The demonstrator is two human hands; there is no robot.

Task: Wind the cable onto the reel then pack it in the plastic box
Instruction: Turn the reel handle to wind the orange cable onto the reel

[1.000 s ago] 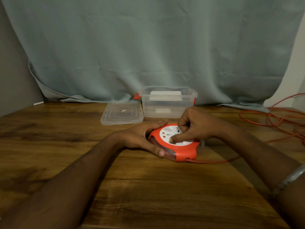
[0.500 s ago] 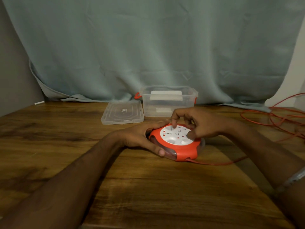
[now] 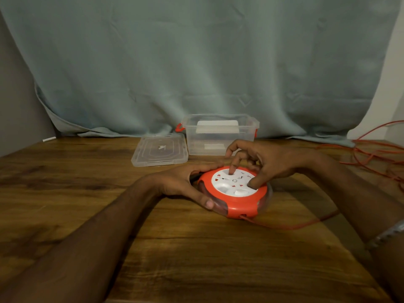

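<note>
Left hand (image 3: 179,182) grips reel (image 3: 235,193) rim – right hand (image 3: 262,162) fingers curled, pressing white face

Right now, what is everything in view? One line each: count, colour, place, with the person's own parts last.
cable reel: one, orange body with a white socket face, lying flat at the table's centre
cable: one, orange, leaves the reel's near edge, runs right, lies in loose loops at the table's far right
plastic box: one, clear with orange clips, open, behind the reel by the curtain
lid: one, clear, flat on the table left of the box
table: one, brown wood
curtain: one, grey-green, along the back
bracelet: one, silver, on the right forearm
left hand: grips the reel's left rim
right hand: fingertips on the white face
</note>
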